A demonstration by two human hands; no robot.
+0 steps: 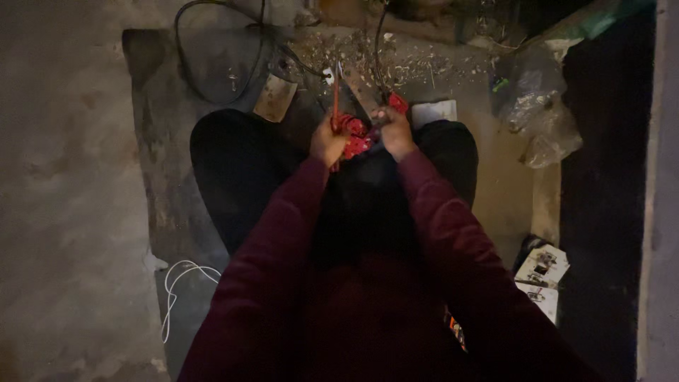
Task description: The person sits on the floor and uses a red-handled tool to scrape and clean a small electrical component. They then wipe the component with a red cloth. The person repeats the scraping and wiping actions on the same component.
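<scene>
Left hand (328, 141) gripping red-handled tool (335, 106), right hand (393, 131) clenched on red part (359, 141) between them, clear plastic bag (541, 117) rightward, contents unclear

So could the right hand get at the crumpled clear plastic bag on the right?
Probably yes: the right hand is busy gripping the red object, but nothing lies between it and the bag.

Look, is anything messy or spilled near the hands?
Yes. A heap of small pale metal scraps and shavings lies scattered across the floor just beyond the left hand and right hand, which grip a red tool-like object. A crumpled clear plastic bag sits beside it.
</scene>
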